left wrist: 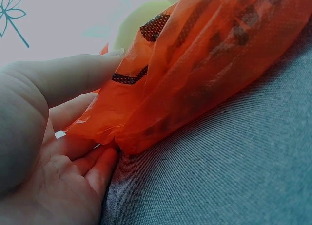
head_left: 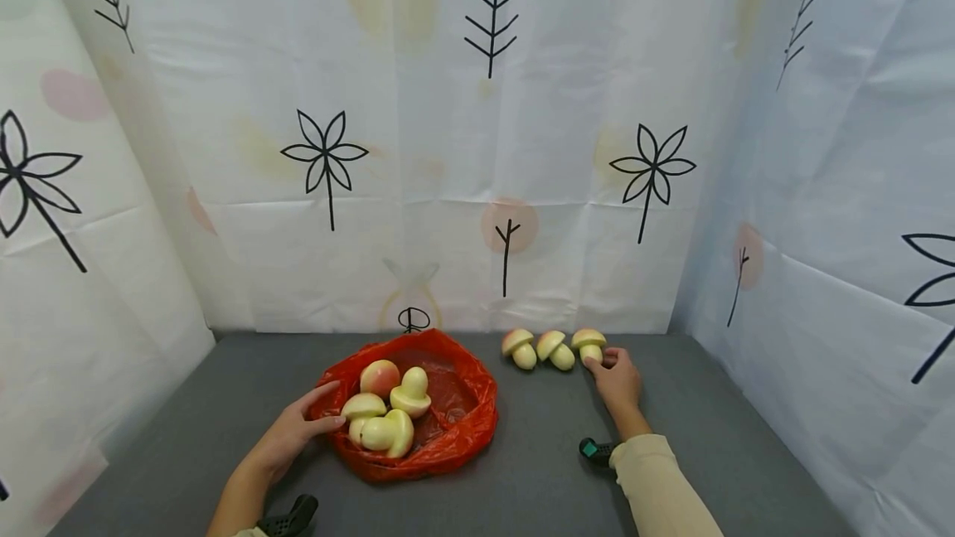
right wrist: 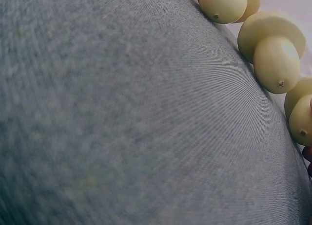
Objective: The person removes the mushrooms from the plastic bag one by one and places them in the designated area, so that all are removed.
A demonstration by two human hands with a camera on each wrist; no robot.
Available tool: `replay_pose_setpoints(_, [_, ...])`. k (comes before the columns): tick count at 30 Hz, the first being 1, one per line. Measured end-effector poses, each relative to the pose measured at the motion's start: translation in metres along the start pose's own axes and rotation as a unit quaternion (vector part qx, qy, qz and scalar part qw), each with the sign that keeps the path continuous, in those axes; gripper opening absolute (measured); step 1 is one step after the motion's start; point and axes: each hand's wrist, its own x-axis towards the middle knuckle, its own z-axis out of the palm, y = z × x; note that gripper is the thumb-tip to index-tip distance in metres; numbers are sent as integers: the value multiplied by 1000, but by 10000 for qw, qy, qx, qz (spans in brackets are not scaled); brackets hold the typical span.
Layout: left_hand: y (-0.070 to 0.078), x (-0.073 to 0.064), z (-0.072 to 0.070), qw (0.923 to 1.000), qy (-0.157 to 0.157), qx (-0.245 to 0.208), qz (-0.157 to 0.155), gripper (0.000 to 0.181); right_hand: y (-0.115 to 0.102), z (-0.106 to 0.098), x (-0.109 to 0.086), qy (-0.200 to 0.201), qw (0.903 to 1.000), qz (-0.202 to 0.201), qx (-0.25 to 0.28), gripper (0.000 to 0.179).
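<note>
A red plastic bag (head_left: 477, 429) lies with its mouth spread wide and several toy mushrooms (head_left: 380, 377) in its left part, cream with pinkish caps. My left hand (head_left: 287, 433) rests at the bag's left rim. In the left wrist view its thumb (left wrist: 73, 79) lies straight along the red film, while the other fingers are partly hidden behind it. At the back right, three more mushrooms stand in a row. My right hand (head_left: 618, 379) holds the stem of the rightmost mushroom (head_left: 588, 340) between thumb and fingers. Beside it are the middle mushroom (head_left: 555, 350) and the left one (head_left: 520, 348).
A grey cloth-covered table (head_left: 537, 454) carries everything. White patterned curtains (head_left: 418, 106) close off the back and both sides, with the back one hanging just behind the row of mushrooms. A dark device (head_left: 597, 452) is strapped at each wrist.
</note>
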Motion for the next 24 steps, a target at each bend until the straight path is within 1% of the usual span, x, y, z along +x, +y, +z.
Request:
replay_pose_setpoints(6, [0, 0, 0, 10000, 30, 38, -26, 79, 1, 0, 0, -16, 10000, 48, -10, 46])
replay_pose_setpoints(11, [1, 0, 0, 9999, 86, 79, -58, 80, 2, -1, 3, -62, 10000, -15, 58, 47])
replay_pose_setpoints(14, [1, 0, 1, 9999, 105, 79, -49, 80, 2, -4, 3, -124, 9996, -2, 258, 49])
replay_pose_setpoints(18, [0, 0, 2, 9999, 110, 83, -24, 80, 2, -12, 2, -79, 9975, 176, 684, 48])
replay_pose_setpoints(19, [0, 1, 2, 9999, 115, 89, -25, 80, 1, -14, 2, -32, 9965, 211, 802, 47])
replay_pose_setpoints(20, [0, 1, 2, 9999, 120, 105, -30, 80, 0, -15, 3, 95, 9956, 242, 895, 46])
replay_pose_setpoints(22, [0, 1, 1, 9998, 134, 139, -32, 80, -3, -19, 4, 188, 9933, 291, 1100, 46])
replay_pose_setpoints(24, [-1, 2, 1, 9998, 142, 154, -31, 80, -7, -22, 7, 302, 9925, 248, 1154, 45])
